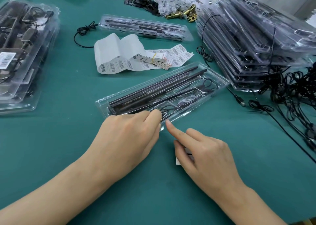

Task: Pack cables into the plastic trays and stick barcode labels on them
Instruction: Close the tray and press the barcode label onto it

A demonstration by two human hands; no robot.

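Head view, the only one here. The plastic tray (162,91) lies slantwise mid-table, already loaded with dark rods, and there's a coiled cable (168,109) in its near pocket. The left hand (126,136) sits at the tray's near corner, fingers (153,115) curled and pinching the rim right by that coil. The right hand (205,149) is just beside it, with the index finger stretched out toward the same corner. Its thumb and other fingers pinch a small white piece, which I'd say is a barcode label (178,161), though the print is too hidden to be sure.

So my read is that packing is done for this tray and it's the sticking step. Next move calls for holding the tray steady, bringing the label over a flat bit of plastic and pressing it down smooth.

Room-wise, the green table (51,139) is open in front of the hands and to the near left. The label strip (119,57) lies just behind the tray. A tall stack of trays (256,42) sits near the tray's far end, and the loose cables (290,88) sprawl to the right, so sliding the tray that way could snag. Another stack (22,53) sits well apart on the left. The table's edge only shows at the bottom right corner.
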